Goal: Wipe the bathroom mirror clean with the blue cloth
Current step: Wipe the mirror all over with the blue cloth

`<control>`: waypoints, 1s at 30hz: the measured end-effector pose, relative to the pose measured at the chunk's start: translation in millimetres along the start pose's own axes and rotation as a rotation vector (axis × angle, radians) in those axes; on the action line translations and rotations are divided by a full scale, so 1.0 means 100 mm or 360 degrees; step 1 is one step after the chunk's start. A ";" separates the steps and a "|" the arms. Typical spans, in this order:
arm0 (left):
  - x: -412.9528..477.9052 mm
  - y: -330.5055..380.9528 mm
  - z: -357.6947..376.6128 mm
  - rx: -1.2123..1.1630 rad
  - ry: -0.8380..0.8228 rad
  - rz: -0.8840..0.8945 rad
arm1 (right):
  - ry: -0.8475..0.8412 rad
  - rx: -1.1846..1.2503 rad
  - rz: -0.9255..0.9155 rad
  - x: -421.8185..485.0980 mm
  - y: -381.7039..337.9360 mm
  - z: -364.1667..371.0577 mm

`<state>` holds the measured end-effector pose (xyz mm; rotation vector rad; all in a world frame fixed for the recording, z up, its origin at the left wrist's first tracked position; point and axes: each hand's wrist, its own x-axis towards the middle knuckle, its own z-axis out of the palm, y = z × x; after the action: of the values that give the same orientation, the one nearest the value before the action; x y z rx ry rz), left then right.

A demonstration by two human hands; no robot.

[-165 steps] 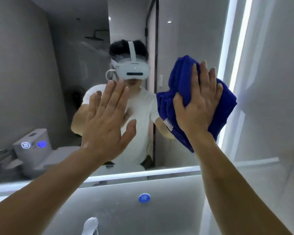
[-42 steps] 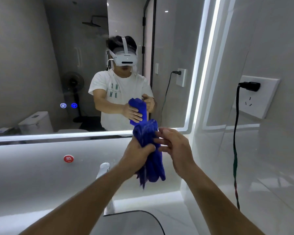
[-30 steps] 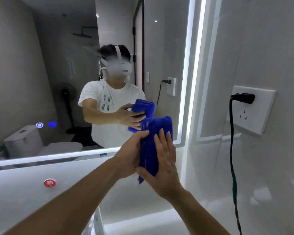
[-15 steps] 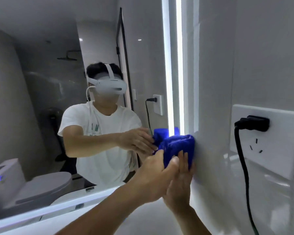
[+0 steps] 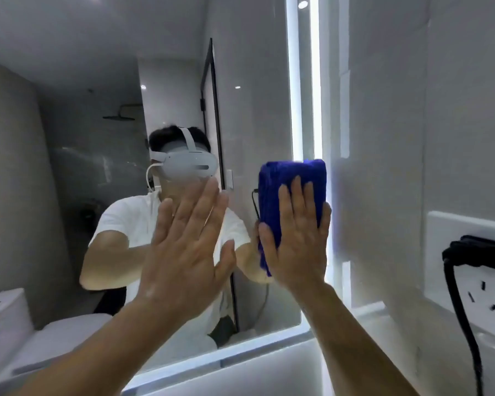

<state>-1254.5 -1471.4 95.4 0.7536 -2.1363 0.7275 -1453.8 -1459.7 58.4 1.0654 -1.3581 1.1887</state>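
A: From the head view, what is the right hand (image 5: 297, 238) doing?

B: It is lying flat and open, fingers spread, pressing the folded blue cloth (image 5: 292, 190) against the bathroom mirror (image 5: 69, 167). The cloth is sticking out above the fingertips and a little past the thumb side, so the palm is covering only its lower half. It is not gripping the cloth, just pinning it to the glass.

A: And the left hand (image 5: 189, 247)?

B: Also open, palm toward the glass, just to the left of the right hand. It is holding nothing. Whether it is actually touching the mirror or hovering close to it, I cannot tell.

A: Where on the mirror is the cloth sitting?

B: Right at the lit strip (image 5: 303, 95) running up the mirror's right edge, which is rising straight above the cloth. Beyond the right hand, on the side wall, a wall socket (image 5: 469, 261) with a black plug (image 5: 475, 252) is sitting well apart from the cloth.

A: So which step is this?

B: I judge it to be the wiping itself, working the right margin. Next, the right hand likely needs to be keeping even pressure while sweeping along or away from the strip, without letting the loose upper fold slip out from under the fingers.
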 end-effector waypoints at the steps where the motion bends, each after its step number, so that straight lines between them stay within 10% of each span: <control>1: 0.04 -0.07 -0.05 0.0011 0.0036 -0.0015 | 0.0028 -0.0019 -0.0006 0.28 -0.01 0.02; 14: 0.16 -0.28 -0.09 0.0059 0.0106 0.0008 | -0.0426 -0.0177 -0.0034 -1.79 0.36 -0.12; 24: 0.30 -0.47 -0.29 0.0076 0.0159 0.0013 | 0.0019 0.0121 0.0069 0.93 -0.19 0.02; 30: 0.15 -0.78 -0.53 0.0112 0.0228 -0.0073 | 0.0022 0.0107 -0.0063 0.48 -0.73 0.11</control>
<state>-1184.1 -1490.7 157.4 0.7619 -1.9674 0.8110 -1389.1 -1480.7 114.5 1.1250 -1.2886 1.2179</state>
